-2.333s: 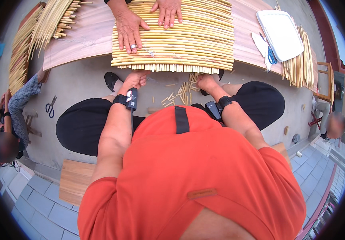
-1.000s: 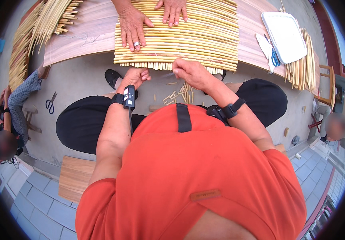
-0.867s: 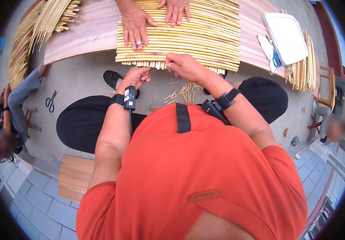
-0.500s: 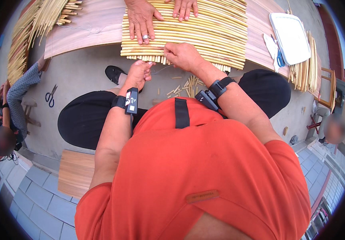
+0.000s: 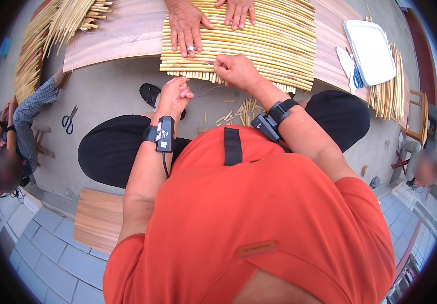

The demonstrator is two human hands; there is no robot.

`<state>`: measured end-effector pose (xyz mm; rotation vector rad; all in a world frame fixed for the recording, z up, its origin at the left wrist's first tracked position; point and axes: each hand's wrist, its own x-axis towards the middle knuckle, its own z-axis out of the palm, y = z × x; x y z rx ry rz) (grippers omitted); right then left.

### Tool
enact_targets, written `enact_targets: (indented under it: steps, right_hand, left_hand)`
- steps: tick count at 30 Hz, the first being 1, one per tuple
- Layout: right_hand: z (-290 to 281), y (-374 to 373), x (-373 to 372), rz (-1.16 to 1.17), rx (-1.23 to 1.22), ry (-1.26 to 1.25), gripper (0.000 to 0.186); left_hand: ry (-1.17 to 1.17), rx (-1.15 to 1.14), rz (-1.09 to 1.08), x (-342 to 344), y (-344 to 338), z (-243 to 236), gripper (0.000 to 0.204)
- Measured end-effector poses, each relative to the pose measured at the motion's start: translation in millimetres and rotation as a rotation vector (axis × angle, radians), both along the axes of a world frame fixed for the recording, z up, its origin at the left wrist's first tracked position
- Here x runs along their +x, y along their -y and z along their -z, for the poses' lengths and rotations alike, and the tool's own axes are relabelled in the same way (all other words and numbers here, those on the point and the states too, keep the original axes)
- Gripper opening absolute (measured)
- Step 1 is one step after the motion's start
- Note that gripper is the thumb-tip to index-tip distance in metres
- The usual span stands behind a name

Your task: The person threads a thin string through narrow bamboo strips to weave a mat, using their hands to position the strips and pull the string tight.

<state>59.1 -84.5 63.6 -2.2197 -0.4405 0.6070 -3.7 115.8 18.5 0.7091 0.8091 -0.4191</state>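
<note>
A mat of yellow reed sticks (image 5: 264, 48) laid side by side lies over the front edge of the table. Just below its near left edge is my left hand (image 5: 176, 95), fingers curled closed, with a thin thread (image 5: 208, 91) trailing from it to the right. My right hand (image 5: 237, 71) rests at the mat's near edge in a closed pinch; what its fingertips hold is too small to make out. Across the mat, another person's hand (image 5: 185, 30) wearing a ring and that person's other hand (image 5: 238, 12) press flat on the sticks.
Bundled sticks lie at the left (image 5: 59, 30) and right (image 5: 380, 99). A white lid (image 5: 370, 52) and blue-handled scissors (image 5: 357, 78) lie on the table's right. Dark scissors (image 5: 68, 120) and cut stick pieces (image 5: 244, 111) are on the floor. People sit at both sides.
My left hand has drawn slightly down from the mat's edge, its fingers more curled. My right hand stays pinched at the edge. The whole view has shifted a little.
</note>
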Motion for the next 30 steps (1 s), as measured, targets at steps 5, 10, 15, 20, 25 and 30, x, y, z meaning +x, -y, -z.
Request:
enact_targets:
  steps: [5,10,15,20,25,30]
  right_hand:
    - [-1,1,0,-0.005,0.039,0.016,0.016]
    - [1,4,0,0.021,0.075,-0.013,0.016]
    - [-3,4,-1,0.033,0.108,-0.039,0.016]
    - [4,7,2,-0.001,0.123,-0.016,0.016]
    - [3,8,3,-0.005,0.113,-0.015,0.017]
    - [1,8,2,0.014,0.104,-0.021,0.016]
  left_hand:
    - [-0.089,0.058,-0.08,2,5,-9,0.008]
    - [-0.101,0.095,-0.118,3,11,-13,0.008]
    - [-0.095,0.135,-0.114,0,13,-20,0.008]
    - [-0.053,0.185,-0.163,0,17,-18,0.009]
    - [0.051,0.374,-0.102,2,32,-33,0.008]
    - [0.168,0.931,0.136,21,43,-45,0.012]
